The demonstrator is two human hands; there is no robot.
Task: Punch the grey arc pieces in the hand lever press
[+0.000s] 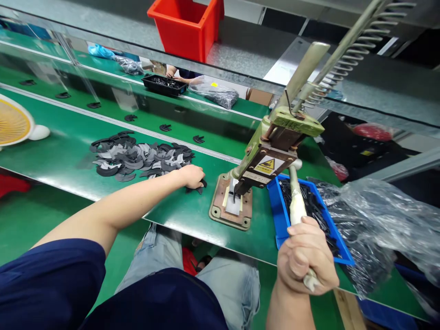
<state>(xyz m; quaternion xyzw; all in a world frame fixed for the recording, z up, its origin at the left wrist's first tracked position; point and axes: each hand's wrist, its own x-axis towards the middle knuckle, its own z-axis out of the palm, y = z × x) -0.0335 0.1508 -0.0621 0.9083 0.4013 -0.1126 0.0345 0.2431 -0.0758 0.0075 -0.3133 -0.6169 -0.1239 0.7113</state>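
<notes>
My right hand [307, 256] is wrapped round the pale, tape-covered lever handle [297, 204] of a green hand press [264, 153]. Below the press head is its base plate [216, 213], with a small metal fixture [233, 206] on it. To the left of the base, my left hand [192, 176] is closed over a dark curved plastic part [200, 188], which shows past the fingertips at table level. The fingers hide most of that part. A loose pile of black and grey curved plastic parts [134, 156] lies left of this hand.
Right of the press stands a blue bin [280, 229] of dark parts, beside clear plastic bags [388, 215]. Spaced parts [165, 127] lie along the green conveyor behind. A red bin [187, 27] sits on the shelf above. Across the line, a person's hands [172, 72] are near a black tray [165, 91].
</notes>
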